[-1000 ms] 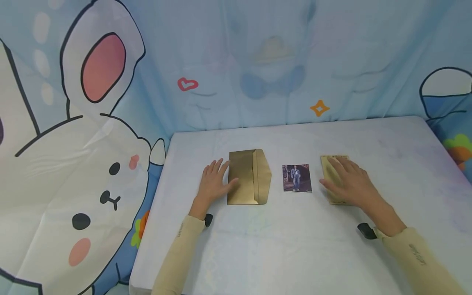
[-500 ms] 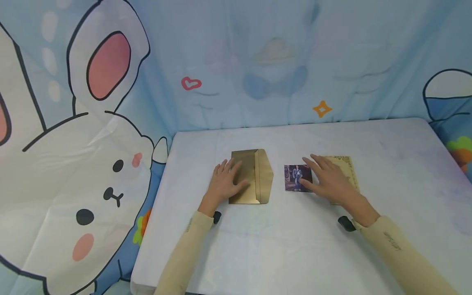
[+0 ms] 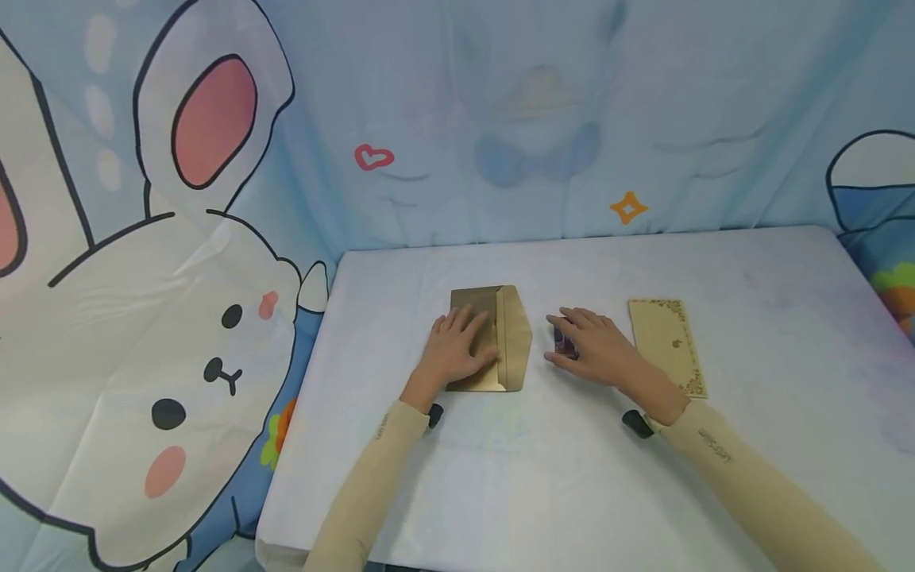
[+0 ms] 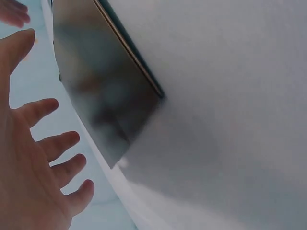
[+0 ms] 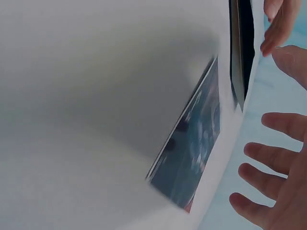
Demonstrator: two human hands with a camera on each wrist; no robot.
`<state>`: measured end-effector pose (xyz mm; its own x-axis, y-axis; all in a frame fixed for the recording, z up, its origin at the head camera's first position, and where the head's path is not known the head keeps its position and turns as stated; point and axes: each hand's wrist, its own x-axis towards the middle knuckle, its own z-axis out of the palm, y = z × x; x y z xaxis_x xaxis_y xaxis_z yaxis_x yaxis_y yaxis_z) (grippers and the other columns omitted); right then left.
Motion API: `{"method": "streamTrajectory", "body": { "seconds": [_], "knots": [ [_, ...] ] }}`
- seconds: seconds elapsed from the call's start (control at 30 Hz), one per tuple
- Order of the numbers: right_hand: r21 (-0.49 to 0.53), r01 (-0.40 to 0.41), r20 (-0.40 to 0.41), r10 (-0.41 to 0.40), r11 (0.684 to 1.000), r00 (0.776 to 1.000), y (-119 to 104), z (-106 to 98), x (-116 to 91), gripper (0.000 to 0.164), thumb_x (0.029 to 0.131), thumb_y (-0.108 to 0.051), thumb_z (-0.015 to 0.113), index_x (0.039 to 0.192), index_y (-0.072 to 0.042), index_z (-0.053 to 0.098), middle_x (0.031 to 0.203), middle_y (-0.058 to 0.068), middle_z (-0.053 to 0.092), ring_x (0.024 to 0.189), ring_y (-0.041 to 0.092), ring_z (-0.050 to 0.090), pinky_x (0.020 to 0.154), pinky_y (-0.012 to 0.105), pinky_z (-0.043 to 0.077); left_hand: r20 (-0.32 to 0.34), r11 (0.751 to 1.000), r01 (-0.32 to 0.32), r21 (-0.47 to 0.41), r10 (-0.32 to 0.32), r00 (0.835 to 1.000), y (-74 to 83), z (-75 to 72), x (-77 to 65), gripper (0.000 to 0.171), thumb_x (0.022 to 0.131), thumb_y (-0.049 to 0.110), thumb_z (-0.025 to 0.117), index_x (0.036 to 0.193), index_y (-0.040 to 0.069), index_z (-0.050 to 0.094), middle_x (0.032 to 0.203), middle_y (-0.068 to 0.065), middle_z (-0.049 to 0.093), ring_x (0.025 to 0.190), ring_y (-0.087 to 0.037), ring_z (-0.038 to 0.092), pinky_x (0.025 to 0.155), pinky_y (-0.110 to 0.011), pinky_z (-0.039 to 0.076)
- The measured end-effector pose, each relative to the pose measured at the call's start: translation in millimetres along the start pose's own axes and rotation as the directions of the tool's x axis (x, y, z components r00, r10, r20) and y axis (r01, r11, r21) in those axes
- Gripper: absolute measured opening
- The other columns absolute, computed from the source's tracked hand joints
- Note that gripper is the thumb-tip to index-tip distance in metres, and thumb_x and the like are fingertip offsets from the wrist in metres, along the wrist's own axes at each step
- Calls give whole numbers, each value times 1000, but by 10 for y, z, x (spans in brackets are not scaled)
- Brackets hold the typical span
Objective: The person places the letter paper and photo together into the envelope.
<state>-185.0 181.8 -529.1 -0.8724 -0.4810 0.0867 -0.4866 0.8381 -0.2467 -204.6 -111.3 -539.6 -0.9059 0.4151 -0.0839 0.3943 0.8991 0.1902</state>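
In the head view a gold envelope lies flat with its flap side to the right. My left hand hovers over the envelope's left part, its fingers spread and hiding some of it. My right hand is above a small photo print of a standing figure, most of which it covers. The left wrist view has the envelope apart from the left fingers. Likewise, the right wrist view shows a gap between the photo print and the loosely bent right fingers.
A pale gold card with an ornate border lies on the white-covered table, right of the right hand. Behind the table hangs a blue printed curtain; a large cartoon rabbit print fills the left side.
My right hand has moved left, from over the gold card to over the photo print, uncovering the card. The left hand has shifted right, further over the envelope.
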Motion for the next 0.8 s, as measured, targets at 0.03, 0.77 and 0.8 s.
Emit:
{"method": "streamTrajectory", "body": {
  "seconds": [0.03,0.77,0.8],
  "knots": [
    [0,13,4,-13,1000,1000,-33,7,28,70,93,-51,66,147,-8,51,149,24,48,139,45,43,108,64,37,4,1000,-3,2,3,1000,14,2,6,78,97,67,45,160,27,26,168,-10,21,156,-33,18,124,-52,18],
    [-66,126,215,-109,990,970,-437,173,350,66,92,-41,72,145,-6,51,152,28,43,137,44,47,107,62,41,112,994,-3,108,-9,994,159,43,107,77,96,73,38,161,35,21,170,-12,9,157,-38,9,124,-52,19],
    [-65,124,218,-107,990,970,-442,177,346,66,92,-40,72,145,-6,51,152,28,43,137,44,47,107,62,41,117,993,-6,117,-8,993,154,40,108,76,97,72,38,161,35,20,170,-12,9,156,-39,10,124,-53,20]
  ]
}}
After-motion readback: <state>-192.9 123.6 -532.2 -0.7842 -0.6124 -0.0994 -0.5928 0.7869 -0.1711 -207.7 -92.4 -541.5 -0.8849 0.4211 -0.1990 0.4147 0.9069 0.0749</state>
